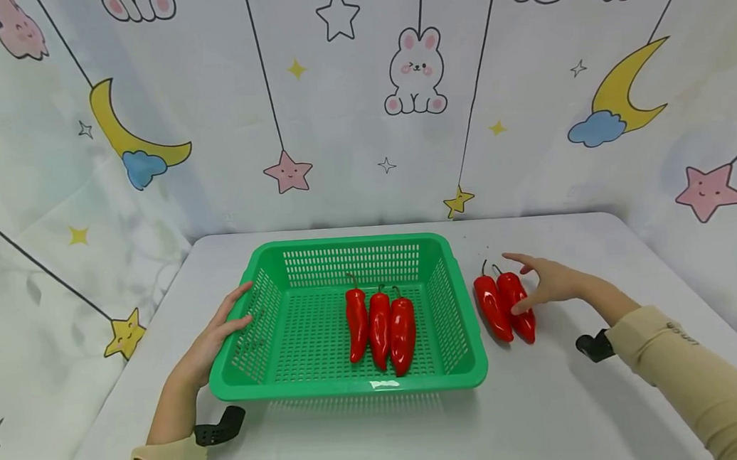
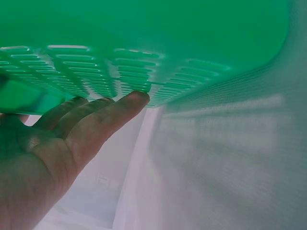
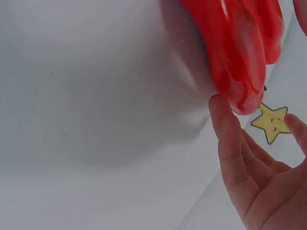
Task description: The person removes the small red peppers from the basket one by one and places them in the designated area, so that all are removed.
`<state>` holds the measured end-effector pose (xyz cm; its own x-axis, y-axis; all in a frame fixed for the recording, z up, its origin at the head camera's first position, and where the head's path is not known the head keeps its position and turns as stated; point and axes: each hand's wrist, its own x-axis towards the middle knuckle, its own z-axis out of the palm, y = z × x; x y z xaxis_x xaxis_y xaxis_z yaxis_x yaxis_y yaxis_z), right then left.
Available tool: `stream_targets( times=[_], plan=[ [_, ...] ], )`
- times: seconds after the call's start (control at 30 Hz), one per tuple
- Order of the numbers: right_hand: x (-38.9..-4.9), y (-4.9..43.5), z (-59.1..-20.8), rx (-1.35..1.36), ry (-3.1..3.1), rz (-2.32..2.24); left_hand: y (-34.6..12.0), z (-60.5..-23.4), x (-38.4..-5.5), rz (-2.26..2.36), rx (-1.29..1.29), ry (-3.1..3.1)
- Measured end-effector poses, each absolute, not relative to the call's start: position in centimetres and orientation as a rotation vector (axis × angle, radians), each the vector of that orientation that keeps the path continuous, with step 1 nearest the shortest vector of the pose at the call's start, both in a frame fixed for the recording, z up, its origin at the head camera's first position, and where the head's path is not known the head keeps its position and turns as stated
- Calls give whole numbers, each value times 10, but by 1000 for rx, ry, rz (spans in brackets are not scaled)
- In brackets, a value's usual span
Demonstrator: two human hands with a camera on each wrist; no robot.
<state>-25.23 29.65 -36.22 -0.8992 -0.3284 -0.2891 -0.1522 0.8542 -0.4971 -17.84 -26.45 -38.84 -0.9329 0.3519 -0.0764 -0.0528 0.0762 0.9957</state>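
My left hand [image 1: 212, 337] is at the left side of a green plastic basket [image 1: 354, 386], its fairly straight fingers [image 2: 110, 112] touching the slotted outer wall. Three red chili peppers [image 1: 380, 329] lie side by side inside the basket, stems pointing away. Two more red peppers, a left one [image 1: 492, 308] and a right one [image 1: 521, 323], lie close together on the table just right of it. Over the right pepper is my right hand [image 1: 555, 282], fingers spread and thumb apart. In the right wrist view its fingers reach toward a pepper [image 3: 237, 62]; whether they touch is unclear.
A white-covered table [image 1: 358, 448] carries everything. Behind and to the sides hangs a pale cloth [image 1: 348, 117] printed with moons, stars and a rabbit. Each wrist wears a black device, one on the left [image 1: 222, 427] and one on the right [image 1: 593, 347].
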Motion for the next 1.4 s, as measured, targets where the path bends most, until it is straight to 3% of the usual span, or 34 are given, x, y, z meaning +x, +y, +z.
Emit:
stream_targets(
  times=[0.57,1.4],
  plan=[
    [-248,287,-336,-459,2758,-728,-265,-387,-178,1939,299,2036],
    [-245,219,-288,-669,2720,-776,-267,-389,-180,1916,305,2079]
  ],
)
